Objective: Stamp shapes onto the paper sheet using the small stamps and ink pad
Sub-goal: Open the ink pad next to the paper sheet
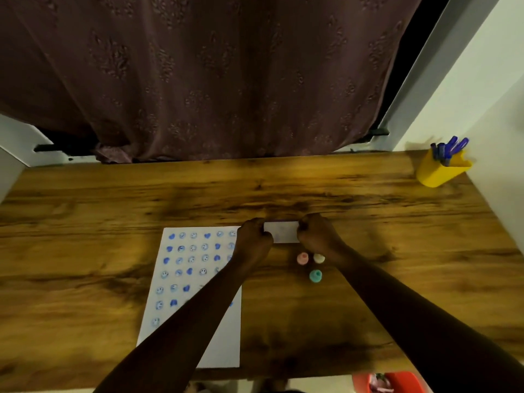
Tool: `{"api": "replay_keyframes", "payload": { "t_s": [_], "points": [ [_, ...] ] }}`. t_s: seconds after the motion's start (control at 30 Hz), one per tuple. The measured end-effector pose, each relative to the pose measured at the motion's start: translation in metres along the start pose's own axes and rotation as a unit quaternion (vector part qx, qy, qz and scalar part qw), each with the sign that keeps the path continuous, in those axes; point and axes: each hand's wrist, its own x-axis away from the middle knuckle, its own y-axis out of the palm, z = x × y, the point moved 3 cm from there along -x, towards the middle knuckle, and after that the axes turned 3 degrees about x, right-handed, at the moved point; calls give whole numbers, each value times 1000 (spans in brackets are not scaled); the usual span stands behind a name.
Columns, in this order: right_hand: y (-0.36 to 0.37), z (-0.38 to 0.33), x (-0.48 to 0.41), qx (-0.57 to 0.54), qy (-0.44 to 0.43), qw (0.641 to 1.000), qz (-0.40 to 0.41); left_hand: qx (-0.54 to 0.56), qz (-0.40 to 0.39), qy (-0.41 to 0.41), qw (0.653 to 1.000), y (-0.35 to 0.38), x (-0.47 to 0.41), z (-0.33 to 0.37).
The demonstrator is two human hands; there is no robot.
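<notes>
A white paper sheet lies on the wooden table, covered with several rows of blue stamped hearts and smiley faces. Just right of its top corner sits a small white rectangular ink pad case. My left hand grips its left end and my right hand grips its right end. Three small round stamps stand in front of the pad: a pink stamp, a cream stamp and a teal stamp. My left forearm crosses over the sheet's right part and hides some prints.
A yellow holder with blue pens stands at the table's far right corner by a white wall. A brown curtain hangs behind the table's far edge. A red object shows below the near edge.
</notes>
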Motion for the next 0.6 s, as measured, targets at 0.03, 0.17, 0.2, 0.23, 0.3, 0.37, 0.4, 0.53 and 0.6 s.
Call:
{"api": "replay_keyframes", "payload": {
  "t_s": [0.03,0.17,0.2,0.23,0.3,0.37,0.4,0.53,0.6],
  "points": [
    [1,0,0,-2,7,1000,-2,4,-3,-6,1000,0,0,-1],
    [-3,-11,8,-10,10,1000,12,29,-6,-16,999,-8,2,-3],
    [-5,-16,10,-8,3,1000,16,40,-1,-13,999,-13,2,-3],
    [-7,-22,12,-7,-4,1000,18,52,3,-10,999,-19,4,-2],
    [-13,-39,19,-5,-22,1000,21,78,7,-4,997,-36,7,-3],
    [-16,-59,29,-7,-51,998,20,96,13,5,995,-55,11,-4],
    [-15,-71,34,-10,-69,997,21,102,23,10,994,-67,14,-6],
    [3,-115,54,-36,-94,994,29,94,73,35,992,-119,32,-21],
    [21,-136,61,-60,-108,992,19,113,81,30,990,-147,43,-33]
  ]
}}
